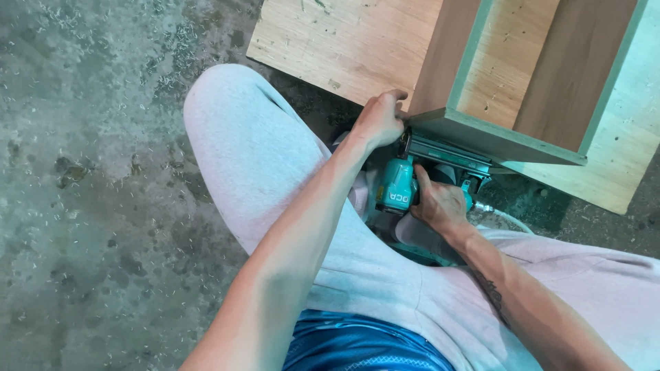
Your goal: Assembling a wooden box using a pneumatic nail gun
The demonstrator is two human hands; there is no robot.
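left hand (380, 119) gripping plywood box (481, 130) corner | right hand (440, 205) wrapped round teal nail gun (397, 185)

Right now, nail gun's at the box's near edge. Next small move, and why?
Probably fire one nail here. The right hand grips the teal nail gun, with its magazine lying along the near panel of the wooden box. The left hand braces the box's corner, so the panels look steadied. I cannot see the nose tip or the trigger finger.
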